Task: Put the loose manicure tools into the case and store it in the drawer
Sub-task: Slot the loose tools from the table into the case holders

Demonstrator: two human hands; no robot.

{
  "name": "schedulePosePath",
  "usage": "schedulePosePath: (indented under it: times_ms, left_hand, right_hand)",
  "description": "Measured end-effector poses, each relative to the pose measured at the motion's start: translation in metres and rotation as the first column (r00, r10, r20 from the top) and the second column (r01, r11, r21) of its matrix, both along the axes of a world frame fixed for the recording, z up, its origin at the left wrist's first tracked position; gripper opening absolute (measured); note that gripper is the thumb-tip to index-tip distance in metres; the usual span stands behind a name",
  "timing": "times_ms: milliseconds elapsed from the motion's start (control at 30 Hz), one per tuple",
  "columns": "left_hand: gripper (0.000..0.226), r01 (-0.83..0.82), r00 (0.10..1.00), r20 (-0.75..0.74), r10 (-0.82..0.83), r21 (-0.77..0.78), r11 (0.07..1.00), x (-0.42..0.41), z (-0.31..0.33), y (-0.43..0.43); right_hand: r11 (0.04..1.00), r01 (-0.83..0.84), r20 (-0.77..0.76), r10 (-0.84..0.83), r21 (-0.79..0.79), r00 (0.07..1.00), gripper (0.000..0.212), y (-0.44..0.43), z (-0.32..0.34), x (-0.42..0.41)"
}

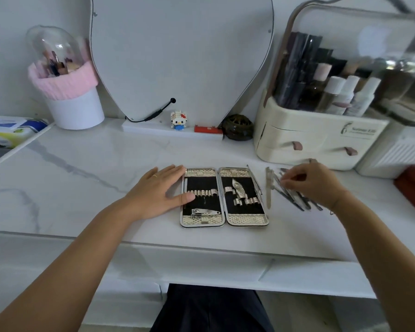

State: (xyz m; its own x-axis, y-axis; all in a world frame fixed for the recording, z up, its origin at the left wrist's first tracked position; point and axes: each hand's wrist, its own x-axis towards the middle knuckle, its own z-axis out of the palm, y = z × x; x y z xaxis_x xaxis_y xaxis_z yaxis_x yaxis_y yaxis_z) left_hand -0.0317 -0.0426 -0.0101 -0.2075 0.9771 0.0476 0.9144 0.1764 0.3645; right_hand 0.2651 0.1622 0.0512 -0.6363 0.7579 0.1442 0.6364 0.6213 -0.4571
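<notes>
Lying open near the table [86, 168] front edge: case [224, 197], nail clipper [205, 212] strapped inside. Resting flat beside its left rim, fingers released: left hand [159, 190]. Hovering over loose manicure tools [295, 194] rightward, fingers curling, grasp unclear: right hand [315, 182].

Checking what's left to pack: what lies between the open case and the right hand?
In the head view, a loose metal file lies on the table between the case and the right hand, beside more loose tools under its fingers.
</notes>
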Motion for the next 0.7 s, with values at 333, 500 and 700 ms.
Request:
schedulePosePath:
  times_ms: [333, 500, 700]
  left_hand:
    - [0.105, -0.025, 1.000, 0.003, 0.025, 0.050, 0.998, 0.000, -0.002, 0.000]
    - [0.104, -0.033, 0.999, 0.009, 0.033, 0.055, 0.998, -0.001, -0.004, 0.001]
    - [0.104, -0.037, 0.999, 0.025, 0.036, 0.057, 0.998, -0.002, -0.004, 0.000]
  right_hand:
    - [0.994, 0.095, 0.117, -0.088, -0.056, 0.989, 0.012, -0.004, -0.010, -0.011]
    - [0.993, 0.097, 0.162, -0.085, -0.072, 0.983, 0.018, -0.007, -0.008, -0.009]
    - [0.992, 0.086, 0.224, -0.065, -0.088, 0.972, 0.026, -0.006, -0.004, -0.008]
